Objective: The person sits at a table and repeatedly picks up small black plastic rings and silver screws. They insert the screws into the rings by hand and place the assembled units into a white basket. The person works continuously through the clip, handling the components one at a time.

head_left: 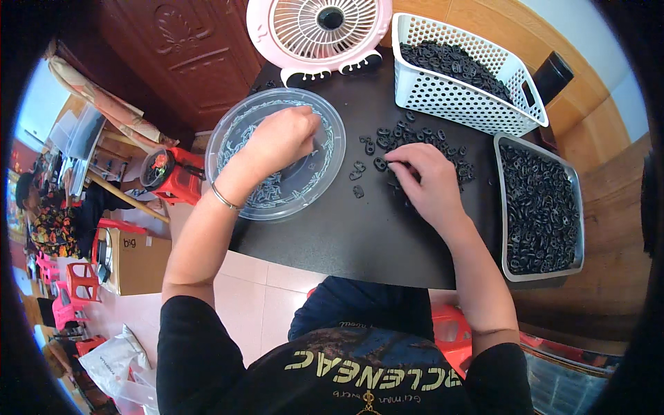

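My left hand (pixel 288 138) is over a clear round tub (pixel 335 155), its fingers curled together; whatever they hold, if anything, is hidden. Small, pale, pin-like pieces (pixel 266 190) lie scattered around the tub's bottom. At the heap of small black oval parts (pixel 461 169) on the dark table, my right hand (pixel 427 181) has thumb and forefinger brought together at one black oval part with a hole (pixel 380 164). A few similar parts (pixel 357 178) lie loose between the tub and that hand.
A white perforated basket (pixel 456 100) of black parts stands at the back right. A metal tray (pixel 513 271) full of them sits at the right edge. Behind the tub is a pink fan (pixel 261 28). Red stools (pixel 183 183), a cardboard box (pixel 142 266) and another person (pixel 55 221) are at left.
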Motion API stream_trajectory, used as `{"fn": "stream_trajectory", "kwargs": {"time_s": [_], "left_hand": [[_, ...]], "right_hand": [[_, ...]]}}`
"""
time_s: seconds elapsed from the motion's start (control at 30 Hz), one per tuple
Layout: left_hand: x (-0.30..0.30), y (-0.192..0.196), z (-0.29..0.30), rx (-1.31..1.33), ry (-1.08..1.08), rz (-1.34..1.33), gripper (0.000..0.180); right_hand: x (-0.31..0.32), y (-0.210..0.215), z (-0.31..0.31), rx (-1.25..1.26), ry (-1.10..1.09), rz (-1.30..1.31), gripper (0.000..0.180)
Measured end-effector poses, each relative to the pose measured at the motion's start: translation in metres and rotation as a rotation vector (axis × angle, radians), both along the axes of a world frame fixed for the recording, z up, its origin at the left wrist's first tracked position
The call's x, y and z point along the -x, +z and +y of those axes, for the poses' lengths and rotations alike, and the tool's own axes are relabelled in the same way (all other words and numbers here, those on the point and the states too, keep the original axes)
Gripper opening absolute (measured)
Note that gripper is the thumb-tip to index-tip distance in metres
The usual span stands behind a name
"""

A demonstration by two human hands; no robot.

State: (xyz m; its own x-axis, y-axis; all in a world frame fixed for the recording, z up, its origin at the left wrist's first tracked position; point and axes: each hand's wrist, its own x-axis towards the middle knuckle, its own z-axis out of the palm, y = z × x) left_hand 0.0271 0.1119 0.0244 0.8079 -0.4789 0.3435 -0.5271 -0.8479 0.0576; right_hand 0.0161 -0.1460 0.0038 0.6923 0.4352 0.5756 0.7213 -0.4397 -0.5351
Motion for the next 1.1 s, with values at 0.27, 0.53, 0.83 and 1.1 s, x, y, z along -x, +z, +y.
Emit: {"fn": "stream_trajectory", "kwargs": {"time_s": [0.27,0.53,0.83,1.1], "left_hand": [[0.002,0.022,-0.051,1.095,-0.160,0.553,0.011],[0.006,0.008,-0.074,1.505,-0.160,0.834,0.017],[0.010,-0.007,-0.080,1.681,-0.160,1.015,0.012],[0.013,-0.012,-0.082,1.719,-0.206,0.990,0.014]], "right_hand": [[0.002,-0.008,0.031,0.261,0.193,-0.174,0.012],[0.004,-0.010,0.037,0.473,0.163,-0.340,0.005],[0.005,0.000,0.012,0.111,0.030,-0.046,0.014],[-0.001,0.011,-0.009,-0.573,0.092,0.637,0.012]]}}
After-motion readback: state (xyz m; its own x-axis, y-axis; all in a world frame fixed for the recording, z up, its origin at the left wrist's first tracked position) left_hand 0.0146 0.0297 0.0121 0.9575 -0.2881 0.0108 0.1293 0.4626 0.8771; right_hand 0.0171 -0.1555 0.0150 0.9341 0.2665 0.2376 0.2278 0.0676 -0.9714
